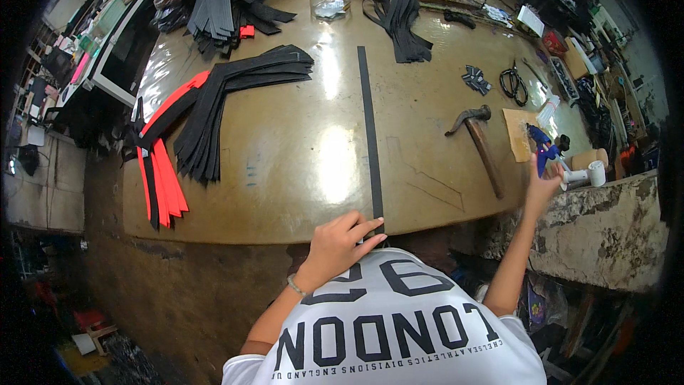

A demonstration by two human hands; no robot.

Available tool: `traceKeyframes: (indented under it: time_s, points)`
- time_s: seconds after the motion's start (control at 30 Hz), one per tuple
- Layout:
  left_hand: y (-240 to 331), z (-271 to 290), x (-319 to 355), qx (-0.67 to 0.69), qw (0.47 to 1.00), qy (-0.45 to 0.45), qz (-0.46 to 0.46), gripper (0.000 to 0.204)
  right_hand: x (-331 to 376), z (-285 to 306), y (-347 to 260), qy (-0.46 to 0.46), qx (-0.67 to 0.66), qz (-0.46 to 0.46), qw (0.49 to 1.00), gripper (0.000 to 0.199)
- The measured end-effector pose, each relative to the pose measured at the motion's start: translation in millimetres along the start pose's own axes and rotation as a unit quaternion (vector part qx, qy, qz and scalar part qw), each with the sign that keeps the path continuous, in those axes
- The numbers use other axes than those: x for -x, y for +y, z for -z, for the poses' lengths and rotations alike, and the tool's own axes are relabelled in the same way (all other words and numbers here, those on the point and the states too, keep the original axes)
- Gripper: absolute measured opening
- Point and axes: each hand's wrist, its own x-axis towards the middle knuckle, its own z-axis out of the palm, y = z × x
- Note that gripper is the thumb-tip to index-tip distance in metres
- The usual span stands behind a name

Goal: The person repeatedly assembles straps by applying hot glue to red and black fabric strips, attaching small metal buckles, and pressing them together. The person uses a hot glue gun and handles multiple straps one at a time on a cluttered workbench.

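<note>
A long, narrow black strap runs straight away from the table's front edge. Its near end lies under the fingertips of my left hand, with thumb and forefinger closed on it at the edge. Off to the right, my right hand has its fingers around the handle of a blue glue gun. The gun is at a piece of brown cardboard, beside a white plastic pipe piece. Between the strap and the gun lies a hammer with a wooden handle.
Stacked black strips and red-orange strips lie on the left of the table. Farther back are more black strips, a clear tub and a dark bundle. Black scissors and small grey pieces sit beyond the hammer.
</note>
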Motion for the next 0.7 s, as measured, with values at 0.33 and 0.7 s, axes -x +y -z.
traceKeyframes:
  time_s: [0.33,0.7]
  points:
    - [-1.7,-3.3,1.2,-0.006,1.000,-0.002,-0.003,0.023,8.4,-2.9,-169.2,-0.544,-0.274,-0.008,0.793,0.043]
    - [0.7,-1.1,-0.7,-0.007,1.000,-0.002,0.012,0.022,33.8,-36.2,-216.9,-0.639,-0.229,0.172,0.713,0.044]
